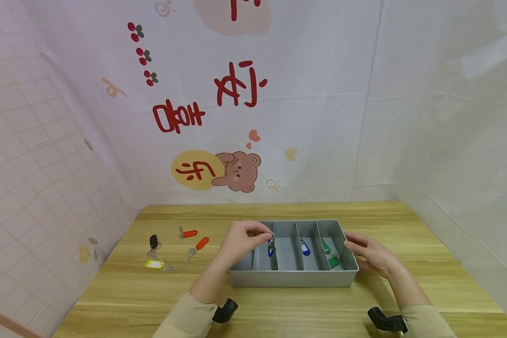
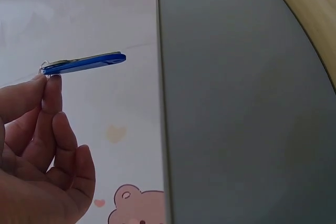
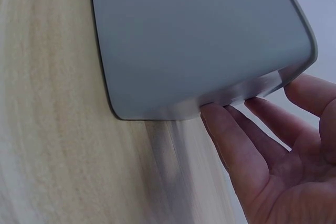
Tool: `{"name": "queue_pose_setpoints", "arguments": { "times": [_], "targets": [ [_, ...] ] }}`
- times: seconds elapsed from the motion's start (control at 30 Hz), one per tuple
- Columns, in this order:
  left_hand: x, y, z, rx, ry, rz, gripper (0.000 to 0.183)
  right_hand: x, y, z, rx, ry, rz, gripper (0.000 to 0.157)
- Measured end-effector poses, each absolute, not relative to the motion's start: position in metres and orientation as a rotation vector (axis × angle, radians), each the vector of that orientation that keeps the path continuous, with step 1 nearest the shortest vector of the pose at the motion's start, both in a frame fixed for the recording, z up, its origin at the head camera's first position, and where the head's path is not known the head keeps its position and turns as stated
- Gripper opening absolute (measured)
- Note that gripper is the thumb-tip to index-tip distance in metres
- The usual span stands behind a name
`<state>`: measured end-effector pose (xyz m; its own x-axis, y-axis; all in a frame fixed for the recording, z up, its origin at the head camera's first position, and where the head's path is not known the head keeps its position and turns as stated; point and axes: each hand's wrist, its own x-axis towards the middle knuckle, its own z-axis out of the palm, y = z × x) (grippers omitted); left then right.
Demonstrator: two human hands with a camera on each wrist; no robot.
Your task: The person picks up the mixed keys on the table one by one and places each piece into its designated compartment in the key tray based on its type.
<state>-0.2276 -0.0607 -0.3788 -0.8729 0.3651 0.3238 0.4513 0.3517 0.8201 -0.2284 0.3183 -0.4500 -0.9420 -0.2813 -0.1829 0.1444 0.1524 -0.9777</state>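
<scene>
My left hand (image 1: 246,241) pinches a key with a blue tag (image 1: 272,247) by its ring, between thumb and forefinger. The tag hangs over the left part of a grey divided box (image 1: 293,279); in the left wrist view the blue key tag (image 2: 86,63) shows edge-on, with a key lying along it. At the box's right end, my right hand (image 1: 373,255) touches the outer wall with its fingertips, the thumb near the rim. Inside, another blue key tag (image 1: 305,247) lies in a compartment, and green key tags (image 1: 334,260) lie in the rightmost one.
Left of the box, on the wooden table (image 1: 295,312), lie two keys with orange-red tags (image 1: 202,243), a key with a yellow tag (image 1: 155,265) and a key with a black head (image 1: 153,241). A printed white cloth (image 1: 321,117) hangs behind the table.
</scene>
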Motion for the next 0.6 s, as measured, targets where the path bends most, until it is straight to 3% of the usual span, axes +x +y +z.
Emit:
{"name": "queue_pose_setpoints", "arguments": {
  "times": [0.6],
  "targets": [
    [-0.231, -0.018, -0.378, -0.800, -2.543, -1.626, 0.006, -0.228, 0.318, -0.451, -0.138, 2.121, -1.848, 0.069]
  ]
}}
